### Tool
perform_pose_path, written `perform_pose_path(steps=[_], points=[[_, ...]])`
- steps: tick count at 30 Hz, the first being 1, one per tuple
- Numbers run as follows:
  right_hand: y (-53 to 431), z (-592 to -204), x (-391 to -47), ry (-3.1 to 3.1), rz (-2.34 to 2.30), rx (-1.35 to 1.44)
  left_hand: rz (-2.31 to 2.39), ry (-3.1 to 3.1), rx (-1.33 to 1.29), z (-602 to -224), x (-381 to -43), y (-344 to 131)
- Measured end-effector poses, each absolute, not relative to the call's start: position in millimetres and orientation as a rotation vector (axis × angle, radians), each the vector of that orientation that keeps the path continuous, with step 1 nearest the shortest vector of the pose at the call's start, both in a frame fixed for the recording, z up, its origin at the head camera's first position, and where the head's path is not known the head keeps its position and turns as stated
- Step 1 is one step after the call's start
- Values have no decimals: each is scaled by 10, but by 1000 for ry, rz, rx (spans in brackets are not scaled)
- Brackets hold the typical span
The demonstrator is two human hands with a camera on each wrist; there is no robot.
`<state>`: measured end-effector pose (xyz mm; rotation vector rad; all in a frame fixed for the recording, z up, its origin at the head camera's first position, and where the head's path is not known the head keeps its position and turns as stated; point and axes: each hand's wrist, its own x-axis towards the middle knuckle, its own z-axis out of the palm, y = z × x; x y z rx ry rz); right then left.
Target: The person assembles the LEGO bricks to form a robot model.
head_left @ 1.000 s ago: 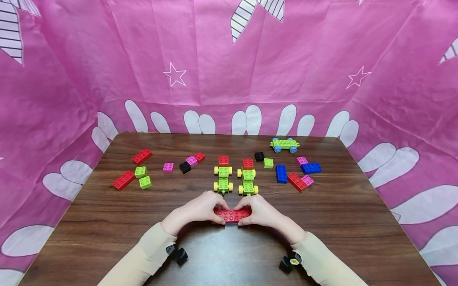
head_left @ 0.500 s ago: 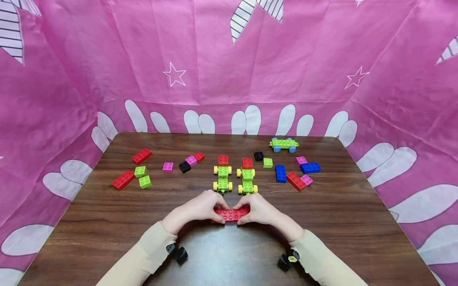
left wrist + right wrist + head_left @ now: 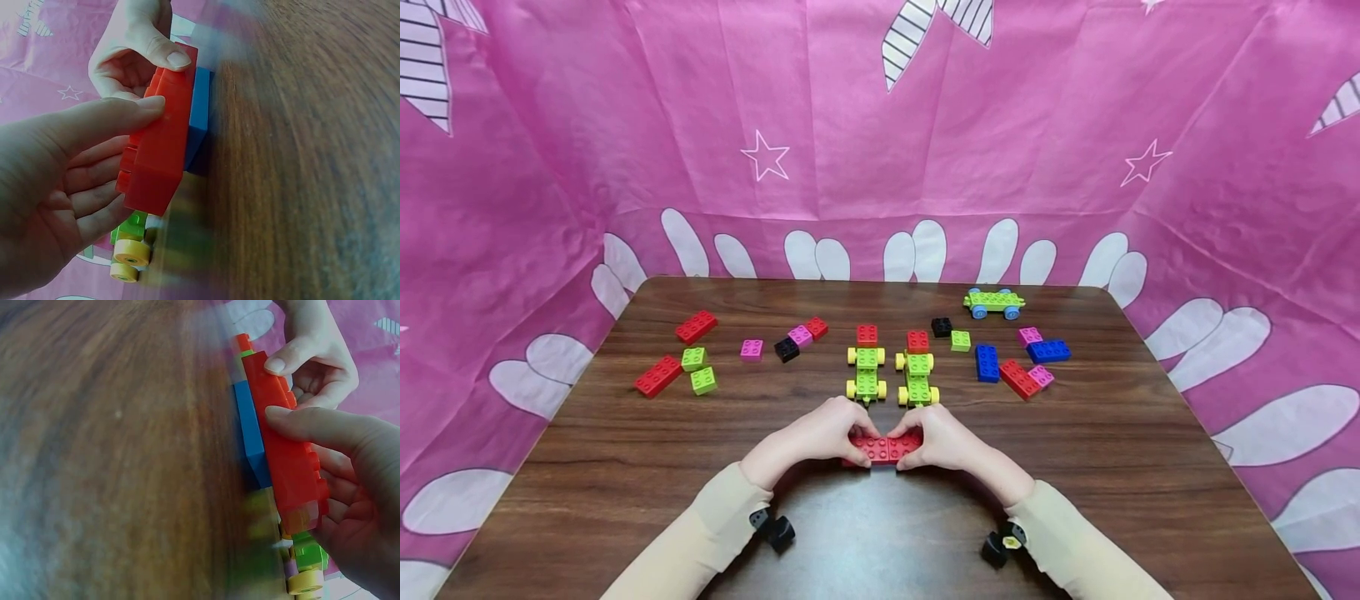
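In the head view, two red bricks meet end to end near the table's middle, the left red brick (image 3: 874, 451) and the right red brick (image 3: 901, 448). My left hand (image 3: 831, 433) pinches the left one between thumb and fingers. The right one is held the same way by my right hand (image 3: 943, 440). Both wrist views show a blue brick (image 3: 200, 103) under the red pair, spanning their joint, close to the tabletop. The red bricks' outer ends stick out past it. Parts of both red bricks are hidden by my fingers.
Two green car bases with yellow wheels (image 3: 867, 385) (image 3: 918, 387) stand just beyond my hands, each with a red brick (image 3: 867, 335) at its far end. A blue-wheeled base (image 3: 994, 302) stands at the back right. Loose red, green, pink, black and blue bricks lie left and right.
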<state>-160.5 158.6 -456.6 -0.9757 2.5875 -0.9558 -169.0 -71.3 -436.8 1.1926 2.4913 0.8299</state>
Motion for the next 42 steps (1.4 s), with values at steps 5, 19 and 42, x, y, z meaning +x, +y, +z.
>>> perform_pose_path(steps=[5, 19, 42], points=[[1583, -4581, -1607, 2589, -958, -975, 846, 2488, 1176, -4375, -1689, -714], [1575, -4529, -1620, 2563, -959, -928, 858, 2474, 1137, -4362, -1689, -690], [1559, -4497, -1654, 2519, -870, -991, 816, 2454, 1138, -4341, -1699, -721]])
